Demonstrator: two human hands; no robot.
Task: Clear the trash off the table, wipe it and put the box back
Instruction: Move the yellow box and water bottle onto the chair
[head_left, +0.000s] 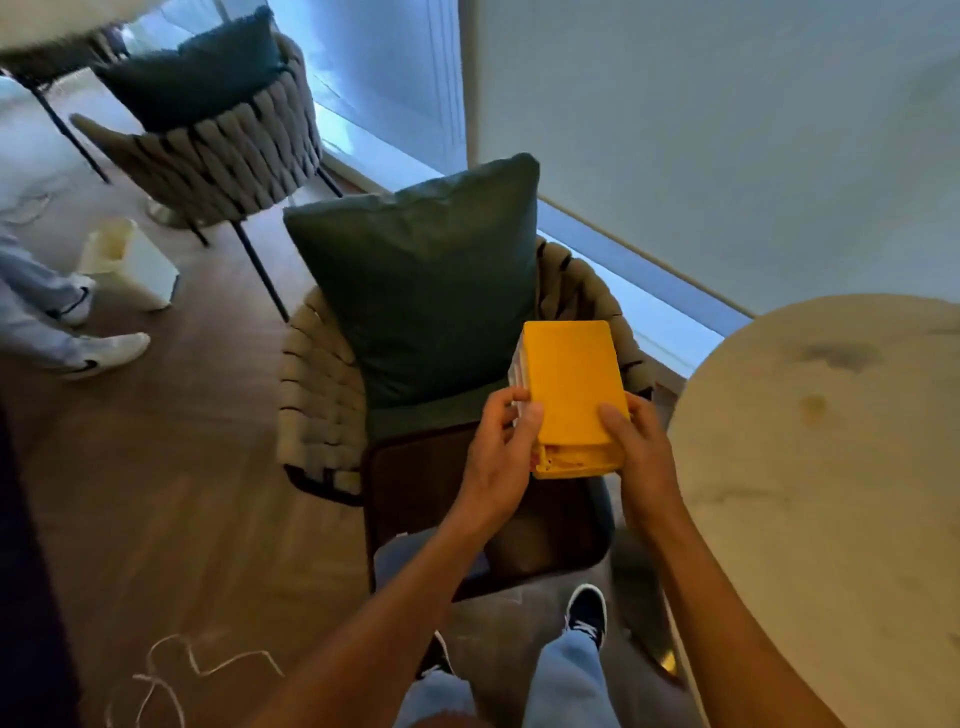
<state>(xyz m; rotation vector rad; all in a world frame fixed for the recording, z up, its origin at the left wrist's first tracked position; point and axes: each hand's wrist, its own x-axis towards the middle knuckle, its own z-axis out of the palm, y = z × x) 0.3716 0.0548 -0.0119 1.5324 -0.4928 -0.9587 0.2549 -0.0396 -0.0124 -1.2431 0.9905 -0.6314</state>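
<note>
Both hands grasp the yellow box (569, 387): left hand (501, 457) and right hand (641, 457) at its near end, long axis pointing away, above a woven chair (322, 395) with cushion (421, 291), beside the round surface (831, 467).

Box (570, 387): held between left hand (498, 457) and right hand (641, 454), above the chair (322, 410) seat
Cushion (426, 291): on the chair, behind the box
Worktop (831, 493): right of the chair and box
Second chair (228, 150): behind, to the left; a cushion on it
Bin (130, 262): on the floor, left of both chairs
Cord (171, 675): on the floor, front left
</note>
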